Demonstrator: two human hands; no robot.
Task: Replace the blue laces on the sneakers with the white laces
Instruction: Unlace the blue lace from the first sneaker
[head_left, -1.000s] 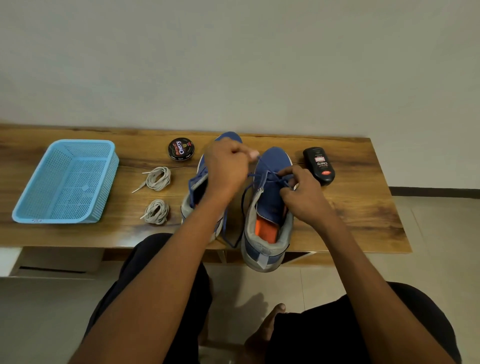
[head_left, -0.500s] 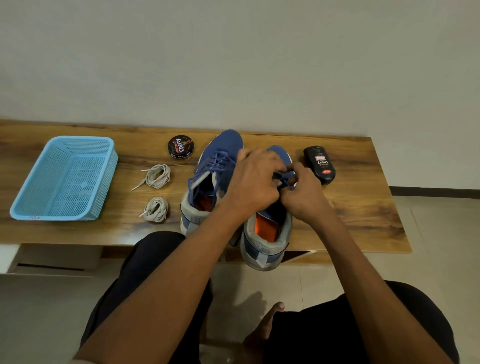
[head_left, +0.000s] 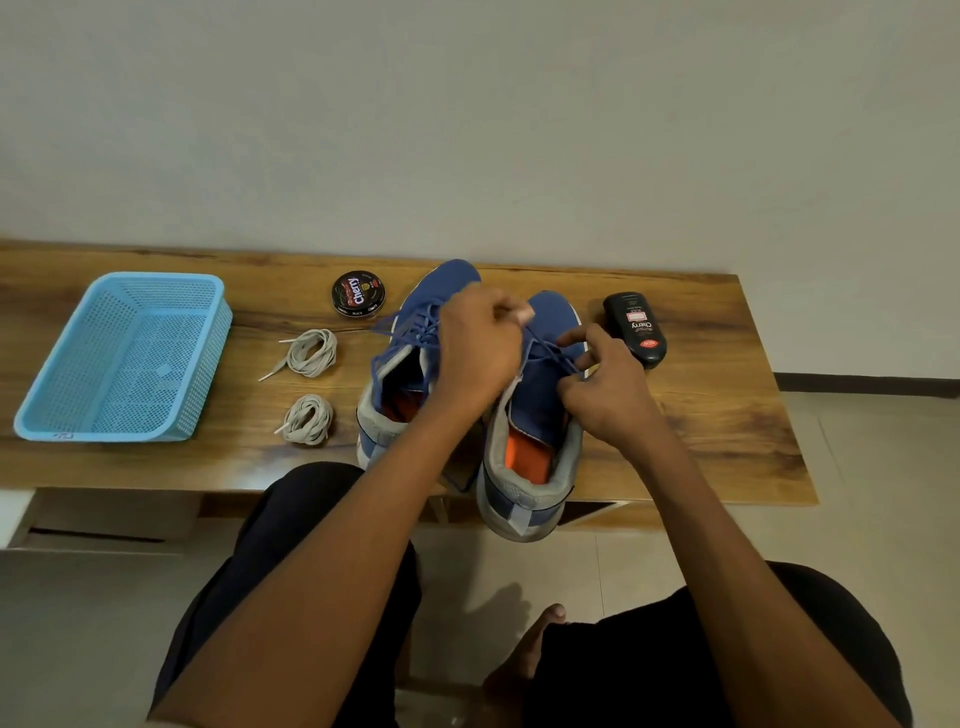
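Observation:
Two blue sneakers stand side by side on the wooden table (head_left: 727, 415), heels toward me. The right sneaker (head_left: 540, 415) has an orange insole, and its heel overhangs the table's front edge. My left hand (head_left: 480, 353) pinches a strand of its blue lace (head_left: 550, 353) and holds it up and to the left. My right hand (head_left: 605, 384) pinches the same lace at the eyelets on the shoe's right side. The left sneaker (head_left: 410, 358) is still laced in blue and partly hidden behind my left hand. Two coiled white laces (head_left: 311, 353) (head_left: 307, 420) lie left of the shoes.
A light blue plastic basket (head_left: 124, 358) sits at the table's left end. A round shoe polish tin (head_left: 358, 293) stands behind the white laces. A black polish bottle (head_left: 636, 327) lies right of the shoes. My knees are below the table's front edge.
My left hand went right to the right sneaker's laces, then pulled back up and left, drawing a blue strand out. My right hand stayed at the eyelets.

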